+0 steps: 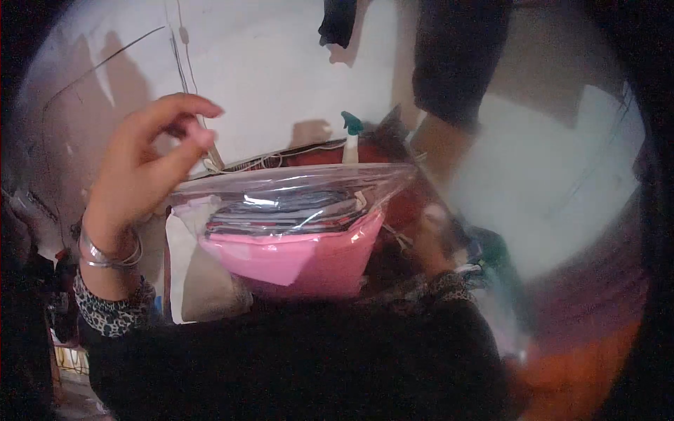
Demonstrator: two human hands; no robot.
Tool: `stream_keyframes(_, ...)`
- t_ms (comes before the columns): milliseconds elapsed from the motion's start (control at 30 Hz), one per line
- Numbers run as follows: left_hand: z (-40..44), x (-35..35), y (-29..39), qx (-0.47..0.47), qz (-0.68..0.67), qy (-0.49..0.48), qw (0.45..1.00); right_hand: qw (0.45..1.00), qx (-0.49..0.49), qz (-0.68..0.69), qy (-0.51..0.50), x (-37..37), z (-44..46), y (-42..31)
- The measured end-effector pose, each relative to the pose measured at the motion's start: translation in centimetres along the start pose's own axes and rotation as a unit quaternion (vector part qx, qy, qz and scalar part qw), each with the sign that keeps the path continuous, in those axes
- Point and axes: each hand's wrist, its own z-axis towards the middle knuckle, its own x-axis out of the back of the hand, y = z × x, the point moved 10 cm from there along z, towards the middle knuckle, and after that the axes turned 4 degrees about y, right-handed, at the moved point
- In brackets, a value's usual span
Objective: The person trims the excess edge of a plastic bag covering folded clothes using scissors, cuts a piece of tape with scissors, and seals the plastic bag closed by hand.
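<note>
My left hand (144, 158) is raised at the left, above the near-left end of a clear plastic bag (295, 179). Its fingers are curved, with the thumb and forefinger apart and nothing visible between them. Inside the bag lie a pink folded cloth (302, 259) and, on top of it, a stack of dark and grey folded cloth (288, 210). To the right of the bag, my right hand (432, 235) is low, in shadow and smeared by motion; its fingers are not clear. A pale, flat-sided item (200, 270) stands against the bag's left side.
Behind the bag stands a spray bottle (350, 140) with a green trigger head, near the white wall (281, 70). Cables (242, 167) run along the wall's foot. Dark cloth (460, 63) hangs at the upper right. A blurred green item (495, 256) is at the right.
</note>
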Motion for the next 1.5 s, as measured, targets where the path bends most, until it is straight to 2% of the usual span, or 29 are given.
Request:
stream_keyframes(33, 0.6, -1.7, 1.8, -0.051, 0.012, -0.050, 0.997, 0.998, -0.051, 0.002, -0.037, 1.0, -0.2, 0.2)
stream_keyframes(67, 1.3, -2.4, 2.6, -0.053, 0.012, -0.047, 0.997, 0.999, -0.047, 0.017, -0.002, 2.7, -0.1, 0.1)
stream_keyframes(133, 1.9, -7.3, 2.7, -0.005, -0.014, -0.221, 0.975, 0.996, -0.038, 0.047, 0.070, 6.1, -0.1, 0.1)
stream_keyframes(167, 2.4, -9.2, 2.8, -0.027, -0.028, -0.255, 0.966, 0.992, -0.032, 0.062, 0.106, 8.2, -0.1, 0.1)
stream_keyframes(200, 2.8, -11.3, 2.6, -0.049, -0.040, -0.289, 0.955, 0.990, -0.067, 0.103, 0.065, 10.3, 0.1, 0.5)
stream_keyframes(267, 3.6, -14.6, 1.5, -0.026, 0.023, -0.365, 0.930, 0.977, -0.116, 0.176, -0.042, 15.3, -0.1, 1.0)
stream_keyframes(300, 4.3, -15.5, 1.6, -0.026, 0.023, -0.363, 0.931, 0.963, -0.131, 0.206, -0.109, 18.2, -0.6, 1.1)
stream_keyframes(367, 4.8, -17.7, 0.8, -0.026, 0.132, -0.417, 0.899, 0.955, -0.063, 0.253, -0.140, 23.9, -1.6, 0.7)
stream_keyframes(433, 5.9, -18.9, 1.5, -0.031, 0.131, -0.417, 0.899, 0.942, -0.042, 0.297, -0.149, 28.8, -2.2, -0.5)
stream_keyframes(500, 6.9, -20.2, 1.5, -0.025, 0.130, -0.413, 0.901, 0.962, 0.008, 0.175, -0.210, 31.2, -2.2, -2.4)
stream_keyframes(600, 7.8, -21.6, 2.5, -0.059, 0.123, -0.393, 0.909, 0.960, 0.021, 0.189, -0.206, 33.2, -0.8, -3.4)
stream_keyframes(667, 7.7, -22.9, 3.6, -0.069, 0.095, -0.408, 0.906, 0.967, 0.013, 0.153, -0.203, 33.7, 0.3, -3.8)
stream_keyframes(733, 7.3, -24.1, 4.7, -0.076, 0.069, -0.419, 0.902, 0.976, 0.045, 0.067, -0.205, 33.1, 1.4, -4.2)
stream_keyframes(767, 7.2, -24.3, 5.6, -0.077, 0.023, -0.413, 0.907, 0.968, 0.091, 0.116, -0.201, 32.4, 1.9, -4.4)
stream_keyframes(800, 7.2, -24.6, 6.4, -0.078, -0.022, -0.406, 0.910, 0.969, 0.093, 0.116, -0.199, 31.1, 2.7, -3.5)
stream_keyframes(833, 7.0, -25.2, 7.8, -0.137, -0.038, -0.423, 0.895, 0.960, 0.120, 0.152, -0.201, 30.1, 3.4, -3.7)
stream_keyframes(900, 7.1, -26.6, 7.5, -0.116, -0.033, -0.442, 0.889, 0.950, 0.150, 0.187, -0.201, 30.0, 4.3, -4.0)
stream_keyframes(1000, 6.7, -28.3, 6.9, -0.072, -0.009, -0.492, 0.868, 0.935, 0.088, 0.224, -0.262, 29.7, 4.5, -4.4)
stream_keyframes(1067, 6.2, -29.5, 5.8, -0.049, 0.012, -0.518, 0.854, 0.937, 0.042, 0.150, -0.313, 31.4, 3.0, -5.7)
stream_keyframes(1133, 6.5, -30.1, 5.7, -0.120, 0.055, -0.473, 0.871, 0.935, 0.057, 0.160, -0.310, 31.3, 2.9, -5.0)
stream_keyframes(1267, 6.0, -28.8, 5.6, -0.077, 0.112, -0.478, 0.868, 0.938, 0.055, 0.160, -0.303, 30.4, 2.8, -3.6)
stream_keyframes(1333, 6.9, -27.3, 5.3, -0.031, 0.114, -0.420, 0.900, 0.946, 0.034, 0.152, -0.286, 31.3, 3.0, -3.9)
stream_keyframes(1433, 7.8, -26.8, 5.5, -0.064, 0.125, -0.400, 0.906, 0.939, 0.070, 0.177, -0.286, 32.7, 3.5, -6.4)
stream_keyframes(1500, 8.1, -26.4, 6.0, -0.086, 0.113, -0.404, 0.904, 0.952, 0.050, 0.104, -0.284, 33.4, 3.8, -7.1)
